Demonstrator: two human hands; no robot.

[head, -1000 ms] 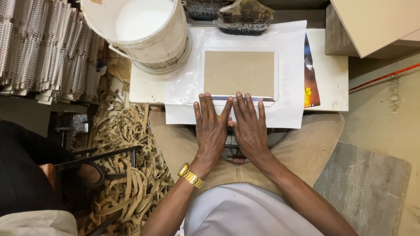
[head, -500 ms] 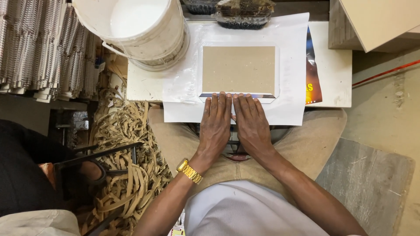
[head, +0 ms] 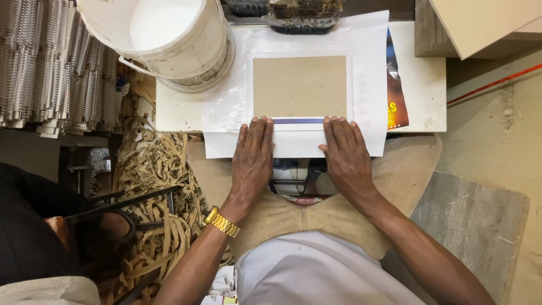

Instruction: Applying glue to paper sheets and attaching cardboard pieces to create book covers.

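Observation:
A brown cardboard rectangle (head: 299,86) lies on a white paper sheet (head: 367,51) on a low white board (head: 420,96). The sheet's near flap is folded up over the cardboard's lower edge, showing a blue strip (head: 298,121). My left hand (head: 252,161) and my right hand (head: 345,155) lie flat on that folded flap, palms down and fingers together, one at each side. A gold watch (head: 222,221) is on my left wrist. Neither hand holds anything.
A white bucket of white paste (head: 169,34) stands at the board's far left. A brush (head: 302,11) lies at the far edge. Stacks of grey strips (head: 51,62) and a pile of cardboard offcuts (head: 152,186) are at left, with more boards (head: 480,22) at the upper right.
My hands, side by side at the middle of the flap before, have slid apart to its left and right ends, pressing it flat. The blue strip now shows between them.

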